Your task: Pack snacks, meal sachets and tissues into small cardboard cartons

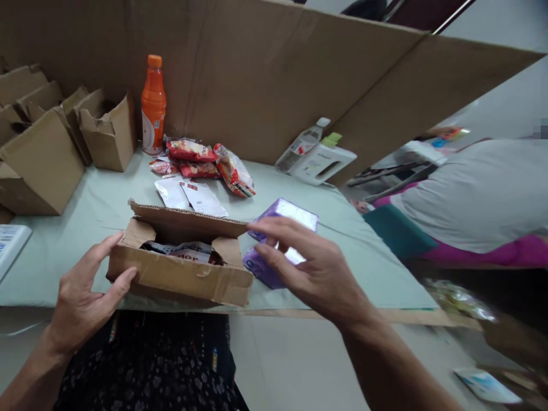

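The open cardboard box point(180, 277) sits at the near edge of the tabletop point(363, 245), packets point(194, 249) inside. It looks light and stiff-walled, though its flaps would probably crease, so the two ends seem the safest hold. The left hand point(88, 285) clasps its left end, thumb in front; the right hand point(314, 265), half curled, meets the back flap point(188, 220), but whether it pinches I cannot tell.
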Demonstrator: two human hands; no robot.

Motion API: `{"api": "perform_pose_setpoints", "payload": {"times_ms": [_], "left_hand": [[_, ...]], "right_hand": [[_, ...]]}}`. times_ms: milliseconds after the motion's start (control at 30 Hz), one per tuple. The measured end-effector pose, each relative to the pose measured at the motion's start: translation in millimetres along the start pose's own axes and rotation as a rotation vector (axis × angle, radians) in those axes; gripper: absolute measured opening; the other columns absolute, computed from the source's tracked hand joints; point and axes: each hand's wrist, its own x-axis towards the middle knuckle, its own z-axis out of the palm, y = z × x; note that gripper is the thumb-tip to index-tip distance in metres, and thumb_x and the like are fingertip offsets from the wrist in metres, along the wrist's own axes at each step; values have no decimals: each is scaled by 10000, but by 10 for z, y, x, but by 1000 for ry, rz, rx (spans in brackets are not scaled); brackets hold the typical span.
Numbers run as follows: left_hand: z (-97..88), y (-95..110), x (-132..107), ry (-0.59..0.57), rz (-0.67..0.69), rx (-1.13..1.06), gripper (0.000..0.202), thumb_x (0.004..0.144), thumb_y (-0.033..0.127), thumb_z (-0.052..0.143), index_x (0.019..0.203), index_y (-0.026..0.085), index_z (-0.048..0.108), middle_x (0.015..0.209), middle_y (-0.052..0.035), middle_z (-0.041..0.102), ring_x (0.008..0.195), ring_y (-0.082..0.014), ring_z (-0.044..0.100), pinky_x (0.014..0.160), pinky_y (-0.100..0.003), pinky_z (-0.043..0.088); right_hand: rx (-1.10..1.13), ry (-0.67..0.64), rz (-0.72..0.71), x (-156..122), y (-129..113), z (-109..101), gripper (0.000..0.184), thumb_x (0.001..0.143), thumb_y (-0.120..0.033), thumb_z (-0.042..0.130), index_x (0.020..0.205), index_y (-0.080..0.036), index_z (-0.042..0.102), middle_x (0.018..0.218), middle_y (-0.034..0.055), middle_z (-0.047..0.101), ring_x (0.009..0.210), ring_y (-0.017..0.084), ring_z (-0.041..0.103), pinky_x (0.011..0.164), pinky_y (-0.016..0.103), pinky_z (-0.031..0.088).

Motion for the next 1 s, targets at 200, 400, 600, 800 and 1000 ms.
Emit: {"api": "perform_pose_setpoints", "payload": {"times_ms": [200,400,600,800,1000], "left_hand": [[33,-14,117,-29,64,4,733,961,176,664,1590,383,351,1675,-91,290,1481,-367,428,1166,-596,485],[92,-171,100,-295,61,-144,461,1029,179,482,1454,338,563,1681,-33,349,1518,-321,409,1236,-561,415],[109,-275,86,-213,-13,-179,367,1036,244,502,1370,301,644,1653,-26,415,1468,-304,491,1200,-507,482],[-76,-286,-137,-23,-93,-157,393,988,271,582,1307,477,686,1568,97,525,1414,-348,542,1215,-680,419],[-175,64,-185,65,-96,-147,432,983,300,535,1292,578,654,1516,236,538,1397,-386,546,1205,-713,401]], "right_hand": [[25,-212,-249,-18,47,152,760,1019,-665,446,1640,-241,340,1601,160,489,1462,317,475,1176,572,431],[-149,-369,-272,-355,182,410,936,869,-762,625,1631,-276,380,1703,173,307,1587,421,202,1222,719,249],[9,-406,-274,-5,370,521,931,840,-679,711,1609,-252,406,1731,186,146,1610,403,68,1233,690,234],[91,-322,-359,38,37,737,850,769,-577,757,1511,-221,543,1611,206,339,1504,348,304,1213,616,302],[-15,-167,-388,-381,-346,204,731,764,-468,740,1420,-169,620,1518,265,404,1435,401,390,1140,595,398]]}}
